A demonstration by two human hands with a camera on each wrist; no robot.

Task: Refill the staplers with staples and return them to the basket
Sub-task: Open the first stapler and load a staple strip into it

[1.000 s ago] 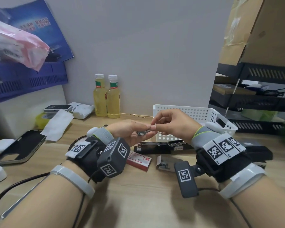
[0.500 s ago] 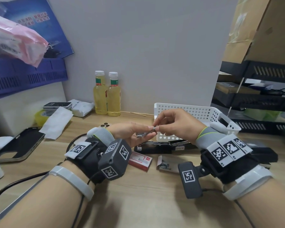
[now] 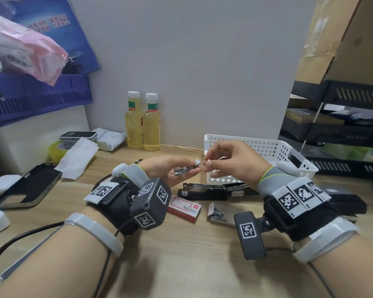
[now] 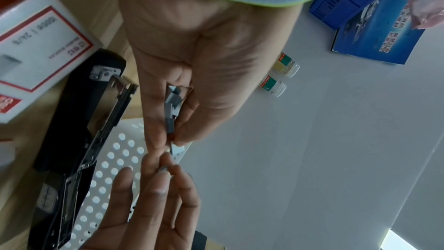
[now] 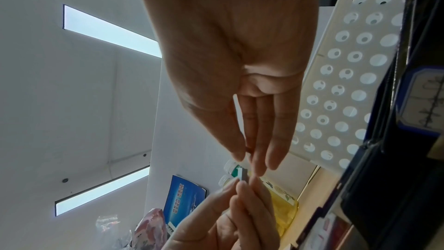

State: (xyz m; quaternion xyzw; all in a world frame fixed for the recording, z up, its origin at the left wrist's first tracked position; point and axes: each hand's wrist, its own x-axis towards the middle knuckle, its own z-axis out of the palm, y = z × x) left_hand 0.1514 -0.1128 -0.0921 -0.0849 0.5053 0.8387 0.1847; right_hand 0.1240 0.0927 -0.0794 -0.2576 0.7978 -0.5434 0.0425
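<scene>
Right now a short grey strip of staples (image 3: 197,162) sits pinched between the thumb and forefinger of the left hand (image 3: 170,171), with more loose staple pieces (image 3: 182,170) lying in that hand's cupped fingers just behind the pinch. From the left wrist view the strip (image 4: 171,121) runs along the fingers toward their tips, a pale end poking out past them. The right hand (image 3: 230,163) hovers just beyond that end, its thumb and forefinger drawn close together at the tips and the other fingers loosely extended; whether anything small is held between those tips cannot be told. In the right wrist view the strip's end (image 5: 243,174) lies between the two sets of fingertips, gripped from the left side.

Below the fingers, on the wooden desk (image 3: 181,254), an opened black stapler (image 3: 205,191) lies with its metal channel facing up. Just behind the right fingers stands the white perforated basket (image 3: 267,151). Nearer the wrists lie a red and white staple box (image 3: 184,208) and, beside it, an opened tray of staples (image 3: 219,214). Well beyond the left fingers two bottles of yellow liquid (image 3: 143,123) stand against the wall, and far off to that side a phone case (image 3: 28,186) lies flat.
</scene>
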